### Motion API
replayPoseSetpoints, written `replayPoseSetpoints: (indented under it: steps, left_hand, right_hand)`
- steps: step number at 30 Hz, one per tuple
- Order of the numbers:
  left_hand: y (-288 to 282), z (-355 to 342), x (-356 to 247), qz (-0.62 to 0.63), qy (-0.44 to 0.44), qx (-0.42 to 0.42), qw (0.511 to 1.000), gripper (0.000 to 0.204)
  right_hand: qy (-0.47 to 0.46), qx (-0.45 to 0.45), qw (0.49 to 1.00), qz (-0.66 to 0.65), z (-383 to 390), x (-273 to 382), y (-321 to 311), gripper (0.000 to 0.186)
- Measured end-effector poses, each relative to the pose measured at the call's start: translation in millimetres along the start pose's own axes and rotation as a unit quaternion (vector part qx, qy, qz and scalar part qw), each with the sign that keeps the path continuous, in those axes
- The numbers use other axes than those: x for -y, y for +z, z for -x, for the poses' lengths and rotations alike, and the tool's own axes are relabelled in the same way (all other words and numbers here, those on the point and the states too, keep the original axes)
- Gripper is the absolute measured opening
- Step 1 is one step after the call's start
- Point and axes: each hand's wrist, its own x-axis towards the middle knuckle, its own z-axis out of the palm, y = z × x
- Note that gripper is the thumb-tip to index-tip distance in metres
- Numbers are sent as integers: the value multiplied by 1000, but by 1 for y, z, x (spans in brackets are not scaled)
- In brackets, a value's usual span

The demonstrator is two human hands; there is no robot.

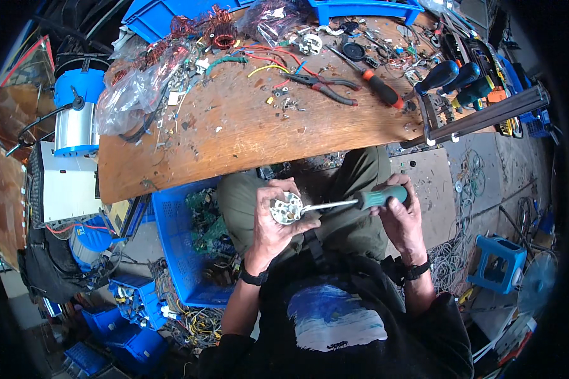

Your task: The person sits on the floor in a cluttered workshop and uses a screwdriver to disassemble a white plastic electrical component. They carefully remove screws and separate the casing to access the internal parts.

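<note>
In the head view my left hand (272, 230) is closed round a small round white part (287, 203) with holes and small fittings in it, held over my lap. My right hand (399, 215) grips the green handle of a screwdriver (379, 198). Its metal shaft (332, 205) runs leftward to the right side of the white part; whether the tip is seated in it is too small to tell. Both hands are below the front edge of the wooden bench (234, 142).
The bench holds pliers (332, 88), an orange-black screwdriver (385, 88), wires, copper coils (224, 36) and plastic bags (129, 95). A metal clamp bar (499, 110) juts at right. A blue crate of circuit boards (174, 271) stands by my left leg; a blue stool (492, 262) is at right.
</note>
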Motion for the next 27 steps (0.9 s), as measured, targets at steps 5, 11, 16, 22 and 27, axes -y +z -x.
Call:
replayPoseSetpoints:
  steps: [5, 11, 16, 22, 27]
  left_hand:
    - [-8, 2, -4, 43, -64, -57, 995, 64]
    - [-11, 0, 2, -95, 54, -9, 994, 83]
    - [-14, -3, 2, -81, 79, -14, 993, 80]
    - [-9, -3, 0, -85, 93, -21, 992, 80]
    - [-7, -5, -3, -82, 108, -5, 991, 78]
  right_hand:
    - [-45, -15, 997, 64, -2, 5, -4, 41]
    - [-44, -2, 992, 116, 3, 5, 1, 42]
    - [-42, 16, 994, 104, 5, 4, 7, 38]
    - [-22, 15, 998, 65, 6, 0, 12, 36]
    - [-12, 6, 998, 63, 7, -1, 13, 35]
